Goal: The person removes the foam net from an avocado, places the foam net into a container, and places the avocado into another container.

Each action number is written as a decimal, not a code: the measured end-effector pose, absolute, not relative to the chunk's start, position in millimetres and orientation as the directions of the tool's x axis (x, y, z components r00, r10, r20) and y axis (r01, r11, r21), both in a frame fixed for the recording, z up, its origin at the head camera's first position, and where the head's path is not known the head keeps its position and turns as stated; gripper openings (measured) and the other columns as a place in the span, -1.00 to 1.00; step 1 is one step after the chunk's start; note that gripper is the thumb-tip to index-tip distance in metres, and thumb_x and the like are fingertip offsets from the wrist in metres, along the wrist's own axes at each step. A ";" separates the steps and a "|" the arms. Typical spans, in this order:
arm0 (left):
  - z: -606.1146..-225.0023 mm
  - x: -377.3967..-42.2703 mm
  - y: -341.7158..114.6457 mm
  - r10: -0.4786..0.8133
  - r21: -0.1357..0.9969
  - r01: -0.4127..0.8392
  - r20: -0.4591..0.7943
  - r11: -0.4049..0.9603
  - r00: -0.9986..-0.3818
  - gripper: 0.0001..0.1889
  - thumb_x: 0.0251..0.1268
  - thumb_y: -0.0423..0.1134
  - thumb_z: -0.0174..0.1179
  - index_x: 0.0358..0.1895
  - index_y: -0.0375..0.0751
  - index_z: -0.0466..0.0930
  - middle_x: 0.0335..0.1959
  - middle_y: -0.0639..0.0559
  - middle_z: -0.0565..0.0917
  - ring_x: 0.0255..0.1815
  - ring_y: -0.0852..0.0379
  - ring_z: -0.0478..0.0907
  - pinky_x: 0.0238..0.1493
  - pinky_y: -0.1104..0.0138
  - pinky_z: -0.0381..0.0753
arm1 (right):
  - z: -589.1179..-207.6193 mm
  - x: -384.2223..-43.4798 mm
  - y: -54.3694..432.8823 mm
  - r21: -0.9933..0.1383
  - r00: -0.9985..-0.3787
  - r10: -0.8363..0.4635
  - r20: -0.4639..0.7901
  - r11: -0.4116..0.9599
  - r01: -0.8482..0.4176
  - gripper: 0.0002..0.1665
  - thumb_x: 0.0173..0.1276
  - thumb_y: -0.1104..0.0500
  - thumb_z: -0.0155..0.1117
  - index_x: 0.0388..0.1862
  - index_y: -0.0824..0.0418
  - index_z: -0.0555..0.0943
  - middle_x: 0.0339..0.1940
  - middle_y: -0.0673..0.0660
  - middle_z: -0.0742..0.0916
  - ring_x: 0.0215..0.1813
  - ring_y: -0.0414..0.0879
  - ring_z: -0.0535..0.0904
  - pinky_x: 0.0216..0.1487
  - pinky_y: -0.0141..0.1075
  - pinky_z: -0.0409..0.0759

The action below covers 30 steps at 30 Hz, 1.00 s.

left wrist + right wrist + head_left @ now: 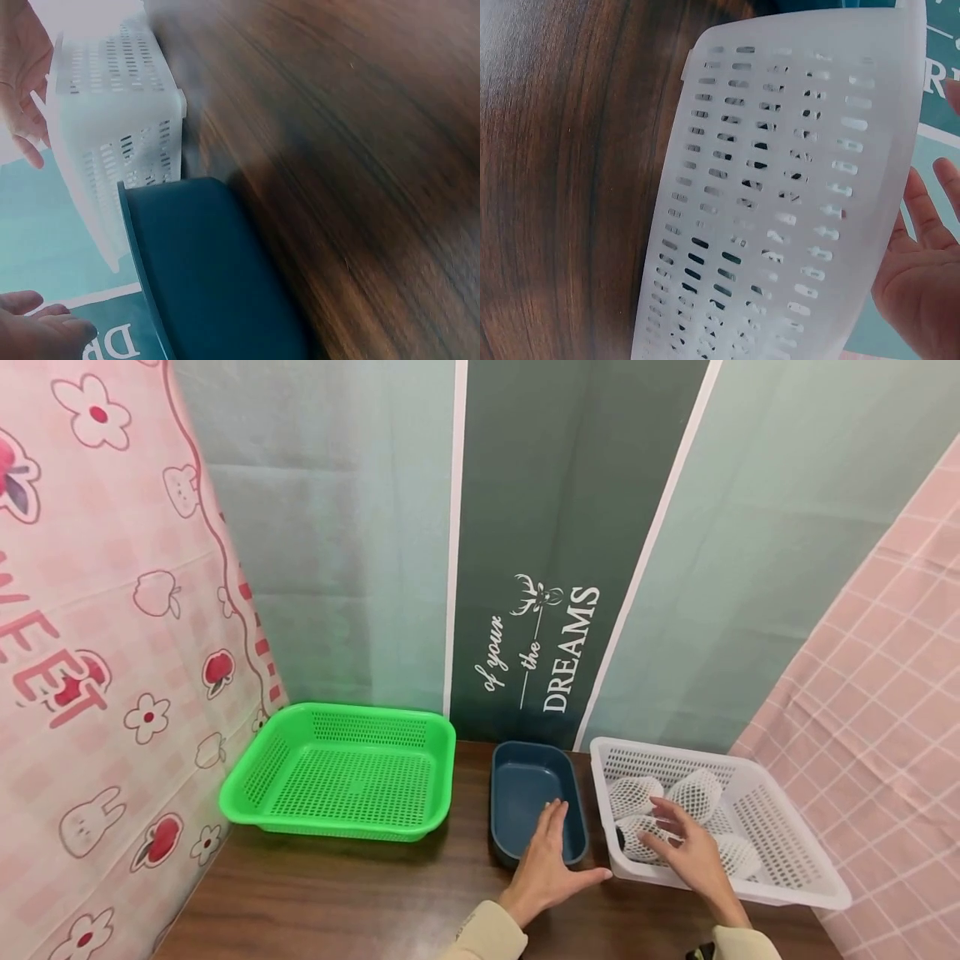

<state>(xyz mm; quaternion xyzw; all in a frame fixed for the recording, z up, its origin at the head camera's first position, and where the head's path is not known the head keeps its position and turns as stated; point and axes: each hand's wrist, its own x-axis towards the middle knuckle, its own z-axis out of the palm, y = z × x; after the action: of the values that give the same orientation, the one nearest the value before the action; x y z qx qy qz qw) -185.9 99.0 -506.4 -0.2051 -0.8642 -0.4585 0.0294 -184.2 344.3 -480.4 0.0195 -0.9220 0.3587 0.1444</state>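
Note:
My left hand (545, 870) hovers over the near right part of a dark blue rectangular tub (525, 793), thumb stretched toward the white basket and fingers extended. Nothing is in its grasp. My right hand (692, 852) is above the white plastic basket (802, 881), fingers spread over several items in white foam netting. One netted item (640, 837) lies right under its thumb and shows a dark spot at its left end. Other netted items (696, 795) lie behind and to the right. In the right wrist view, the basket's perforated wall (757, 187) hides part of that hand.
A bright green perforated basket (352, 785) with no items in it stands at the left on the brown wooden table (337, 893). Patterned cloths hang behind and at both sides, including a pink checked cloth (892, 693) close to the white basket's right end.

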 end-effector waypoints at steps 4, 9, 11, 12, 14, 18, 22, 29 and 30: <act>-508.6 -184.3 103.8 0.322 0.795 0.365 0.227 0.484 -0.919 0.09 -0.09 0.32 0.41 0.49 -0.11 0.13 0.49 -0.03 0.17 0.46 -0.01 0.11 0.25 0.04 0.35 | -481.0 -182.6 347.1 -0.653 -0.959 0.075 0.272 0.747 -0.126 -0.28 0.20 0.13 0.47 0.29 0.32 0.42 0.08 0.42 0.60 0.06 0.33 0.56 -0.06 0.13 0.56; -509.5 -183.5 108.6 0.315 0.798 0.367 0.234 0.477 -0.920 0.07 -0.09 0.29 0.42 0.47 -0.16 0.17 0.47 -0.03 0.20 0.47 0.01 0.10 0.27 0.08 0.34 | -480.4 -181.8 351.6 -0.654 -0.965 0.085 0.248 0.750 -0.102 -0.26 0.21 0.12 0.47 0.32 0.28 0.40 0.09 0.43 0.58 0.04 0.37 0.56 -0.10 0.10 0.59; -508.7 -183.6 109.8 0.319 0.797 0.373 0.240 0.475 -0.917 0.08 -0.09 0.29 0.42 0.47 -0.17 0.17 0.47 -0.04 0.20 0.47 0.00 0.10 0.27 0.09 0.33 | -479.2 -181.3 353.3 -0.652 -0.967 0.094 0.236 0.754 -0.085 -0.26 0.21 0.10 0.47 0.32 0.26 0.41 0.10 0.41 0.58 0.05 0.36 0.56 -0.11 0.10 0.59; -508.4 -183.9 110.4 0.321 0.798 0.376 0.242 0.471 -0.916 0.08 -0.08 0.29 0.42 0.48 -0.17 0.16 0.47 -0.05 0.20 0.47 0.00 0.09 0.28 0.09 0.33 | -478.3 -181.0 354.1 -0.649 -0.968 0.099 0.232 0.757 -0.079 -0.26 0.20 0.09 0.47 0.32 0.25 0.41 0.10 0.41 0.59 0.05 0.36 0.56 -0.11 0.09 0.59; -508.3 -184.3 112.0 0.322 0.803 0.377 0.243 0.463 -0.915 0.08 -0.08 0.29 0.42 0.48 -0.17 0.15 0.47 -0.05 0.20 0.47 0.00 0.10 0.28 0.10 0.32 | -476.7 -179.9 356.0 -0.649 -0.970 0.103 0.220 0.758 -0.067 -0.26 0.21 0.08 0.47 0.32 0.26 0.41 0.09 0.41 0.58 0.05 0.37 0.56 -0.12 0.09 0.60; -510.8 -185.1 116.2 0.329 0.812 0.379 0.246 0.444 -0.912 0.09 -0.08 0.29 0.41 0.49 -0.15 0.13 0.46 -0.08 0.20 0.43 -0.01 0.17 0.27 0.12 0.35 | -474.1 -178.4 360.9 -0.638 -0.974 0.115 0.195 0.769 -0.037 -0.25 0.21 0.05 0.46 0.32 0.28 0.41 0.08 0.41 0.58 0.05 0.38 0.55 -0.15 0.06 0.61; -514.4 -184.2 119.6 0.338 0.811 0.380 0.240 0.445 -0.910 0.09 -0.08 0.31 0.41 0.49 -0.13 0.13 0.45 -0.09 0.22 0.39 -0.01 0.24 0.24 0.15 0.38 | -473.7 -178.2 366.7 -0.629 -0.979 0.116 0.169 0.777 -0.016 -0.23 0.23 0.04 0.45 0.33 0.30 0.39 0.07 0.40 0.60 0.04 0.34 0.57 -0.17 -0.01 0.63; -515.9 -182.3 122.0 0.339 0.816 0.372 0.232 0.442 -0.912 0.08 -0.09 0.32 0.41 0.48 -0.14 0.16 0.42 -0.09 0.25 0.36 -0.01 0.27 0.22 0.15 0.40 | -475.0 -177.3 377.3 -0.621 -0.974 0.119 0.191 0.784 -0.026 -0.25 0.17 0.07 0.49 0.29 0.28 0.44 0.02 0.35 0.65 -0.04 0.26 0.63 -0.30 -0.28 0.61; -515.6 -182.4 122.3 0.340 0.817 0.372 0.232 0.439 -0.911 0.08 -0.09 0.32 0.41 0.48 -0.14 0.16 0.42 -0.09 0.26 0.36 -0.01 0.28 0.22 0.16 0.40 | -474.8 -177.3 378.7 -0.618 -0.973 0.121 0.196 0.786 -0.027 -0.26 0.17 0.07 0.49 0.28 0.27 0.45 0.01 0.35 0.65 -0.05 0.25 0.64 -0.30 -0.32 0.60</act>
<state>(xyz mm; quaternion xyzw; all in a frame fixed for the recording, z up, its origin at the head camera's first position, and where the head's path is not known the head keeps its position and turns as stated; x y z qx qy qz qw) -182.4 122.3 -515.6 -0.2100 -0.8482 -0.4860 0.0167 -177.3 378.7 -474.8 -0.0251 -0.9381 0.3264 0.1132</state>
